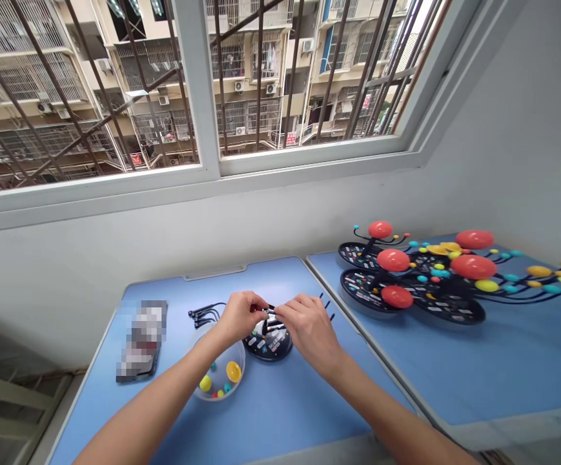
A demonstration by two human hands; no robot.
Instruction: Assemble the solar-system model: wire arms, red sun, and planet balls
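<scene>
Dark and slim, a small part (270,312) — its long axis running roughly left to right — is pinched by the fingers of the left hand (242,316) and the right hand (310,328), over the round base (266,352) on the bench (270,416); neither hand is clearly nearer.

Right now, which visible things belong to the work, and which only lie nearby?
Probably the work:
small dark piece between the left hand and right hand
black base
clear bowl of coloured pieces
curved black rods

Apparently just lying about:
phone
assembled models, untouched at right
</scene>
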